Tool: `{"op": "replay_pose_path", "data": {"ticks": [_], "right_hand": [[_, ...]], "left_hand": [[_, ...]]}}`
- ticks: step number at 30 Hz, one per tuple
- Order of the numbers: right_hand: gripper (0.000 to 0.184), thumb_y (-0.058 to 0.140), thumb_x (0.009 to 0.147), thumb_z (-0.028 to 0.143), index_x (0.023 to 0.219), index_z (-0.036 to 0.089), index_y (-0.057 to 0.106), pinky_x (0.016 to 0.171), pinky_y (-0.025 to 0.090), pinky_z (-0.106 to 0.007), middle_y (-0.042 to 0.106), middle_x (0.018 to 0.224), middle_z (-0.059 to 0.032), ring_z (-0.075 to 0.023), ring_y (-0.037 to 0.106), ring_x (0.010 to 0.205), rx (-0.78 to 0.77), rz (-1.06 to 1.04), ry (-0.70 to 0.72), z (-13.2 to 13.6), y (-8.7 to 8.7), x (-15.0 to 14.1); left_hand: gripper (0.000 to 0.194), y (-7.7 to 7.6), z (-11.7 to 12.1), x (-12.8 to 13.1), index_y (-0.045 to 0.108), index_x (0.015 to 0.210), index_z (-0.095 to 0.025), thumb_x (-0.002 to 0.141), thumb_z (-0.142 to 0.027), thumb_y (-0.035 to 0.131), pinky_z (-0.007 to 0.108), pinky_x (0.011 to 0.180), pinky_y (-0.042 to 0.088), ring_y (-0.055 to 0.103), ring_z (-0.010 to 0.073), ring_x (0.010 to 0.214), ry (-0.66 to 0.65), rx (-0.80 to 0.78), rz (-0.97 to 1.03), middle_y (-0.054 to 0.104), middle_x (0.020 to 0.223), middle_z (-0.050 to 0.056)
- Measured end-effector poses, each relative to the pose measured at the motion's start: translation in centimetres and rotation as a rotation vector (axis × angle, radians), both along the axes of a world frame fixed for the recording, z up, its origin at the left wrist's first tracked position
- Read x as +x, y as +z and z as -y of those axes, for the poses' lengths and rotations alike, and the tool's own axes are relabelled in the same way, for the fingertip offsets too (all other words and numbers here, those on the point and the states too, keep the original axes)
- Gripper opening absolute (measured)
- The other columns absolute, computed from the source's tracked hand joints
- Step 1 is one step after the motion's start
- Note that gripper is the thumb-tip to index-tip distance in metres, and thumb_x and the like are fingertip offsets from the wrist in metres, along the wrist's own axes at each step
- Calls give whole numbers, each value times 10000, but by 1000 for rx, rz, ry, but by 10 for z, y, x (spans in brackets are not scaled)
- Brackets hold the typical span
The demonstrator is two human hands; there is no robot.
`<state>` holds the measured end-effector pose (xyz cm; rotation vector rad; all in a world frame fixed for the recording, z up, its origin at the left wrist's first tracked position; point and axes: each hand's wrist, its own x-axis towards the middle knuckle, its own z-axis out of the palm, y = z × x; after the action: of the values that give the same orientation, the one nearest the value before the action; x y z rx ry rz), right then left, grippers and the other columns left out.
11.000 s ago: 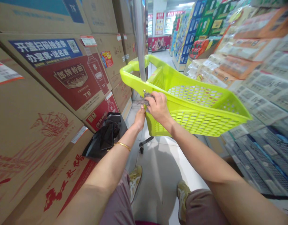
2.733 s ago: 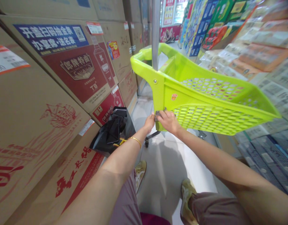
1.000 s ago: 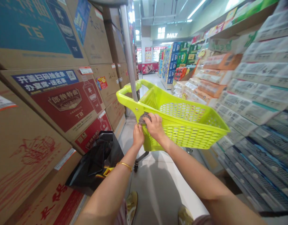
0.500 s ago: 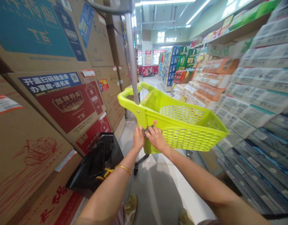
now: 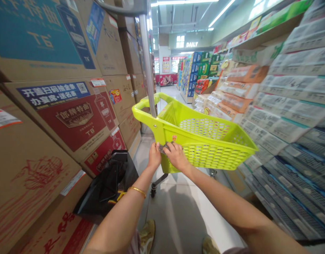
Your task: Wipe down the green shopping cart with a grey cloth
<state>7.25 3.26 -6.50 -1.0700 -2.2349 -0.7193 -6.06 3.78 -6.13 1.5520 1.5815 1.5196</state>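
Note:
A lime-green shopping cart (image 5: 212, 150) with a slotted basket stands in front of me, its handle end to the left. My right hand (image 5: 175, 155) presses a small dark grey cloth (image 5: 166, 146) to the side panel, fingers bent over it, just below a small red sticker (image 5: 174, 138). Beside it, at the panel's left edge, my left hand (image 5: 154, 155) is closed with the thumb up against the cloth's end. Its other fingers are partly hidden, so whether they grip the cloth or the cart's edge I cannot tell.
Stacked cardboard cartons (image 5: 77, 116) wall the left side. A black bag (image 5: 112, 180) sits on the floor against them. Packs of paper goods (image 5: 292, 95) are piled on the right. A metal pole (image 5: 149, 67) rises behind the cart's handle. My shoes (image 5: 147, 236) show below.
The view has shifted very slightly. Both hands stay at the same spot on the cart's panel, with a little more of the grey cloth showing between them.

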Motion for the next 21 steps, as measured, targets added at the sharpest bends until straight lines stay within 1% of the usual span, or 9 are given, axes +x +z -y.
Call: {"op": "replay_pose_path", "data": {"ticks": [2, 4, 6, 9, 11, 13, 15, 18, 21], "right_hand": [[253, 436, 889, 199, 1079, 244, 596, 822, 337, -351, 563, 1151, -86, -230, 423, 1032, -15, 52, 39, 4, -4, 6], [257, 433, 892, 199, 1084, 249, 598, 833, 335, -350, 560, 1165, -80, -231, 413, 1057, -21, 85, 71, 5, 1, 13], [262, 428, 896, 204, 1080, 258, 606, 837, 332, -350, 560, 1170, -77, -227, 416, 1045, 0, 55, 58, 3, 13, 21], [265, 424, 898, 215, 1056, 272, 629, 860, 322, -362, 562, 1156, -77, -228, 417, 1031, 72, -111, -37, -1, 36, 29], [272, 431, 891, 208, 1053, 278, 637, 888, 315, -373, 556, 1151, -77, -231, 410, 1043, 104, -209, -71, -3, 49, 32], [279, 437, 878, 190, 1046, 276, 643, 905, 314, -378, 549, 1142, -77, -229, 406, 1046, 114, -265, -72, -3, 57, 32], [281, 443, 862, 171, 1031, 265, 647, 912, 321, -383, 543, 1130, -80, -226, 405, 1043, 120, -307, -73, -2, 62, 31], [276, 445, 844, 160, 1011, 252, 645, 915, 340, -388, 534, 1108, -78, -222, 407, 1042, 150, -378, -60, 1, 67, 27], [279, 420, 851, 160, 999, 245, 641, 920, 352, -389, 527, 1100, -78, -219, 410, 1049, 181, -464, -36, 1, 76, 21]], "left_hand": [[215, 0, 0, -1, 527, 893, -156, 924, -258, 340, 295, 786, 451, 571, 154, 805, 31, -13, -48, 605, 831, 49], [220, 1, 1, 0, 538, 950, -140, 919, -250, 350, 325, 849, 445, 578, 175, 892, 63, 0, -100, 616, 912, 85], [240, 3, 4, 3, 522, 1050, -118, 909, -239, 370, 365, 931, 417, 555, 201, 1012, 128, 65, -146, 596, 1035, 132], [366, 9, 13, 12, 428, 1217, -90, 894, -261, 414, 426, 1023, 349, 446, 240, 1187, 286, 243, -213, 499, 1200, 194], [440, 15, 20, 20, 376, 1272, -63, 892, -279, 423, 447, 1048, 324, 390, 254, 1240, 346, 357, -266, 449, 1236, 221], [453, 21, 25, 29, 367, 1289, -67, 895, -284, 420, 456, 1062, 313, 371, 253, 1257, 340, 458, -325, 431, 1249, 218], [420, 26, 26, 37, 392, 1282, -85, 902, -262, 399, 455, 1071, 311, 360, 246, 1270, 268, 531, -402, 438, 1255, 203], [396, 33, 21, 45, 410, 1280, -103, 907, -233, 373, 457, 1081, 312, 353, 241, 1288, 195, 588, -464, 450, 1274, 187], [394, 40, 14, 49, 410, 1283, -108, 907, -213, 358, 461, 1089, 310, 357, 238, 1295, 202, 611, -462, 449, 1301, 183]]}}
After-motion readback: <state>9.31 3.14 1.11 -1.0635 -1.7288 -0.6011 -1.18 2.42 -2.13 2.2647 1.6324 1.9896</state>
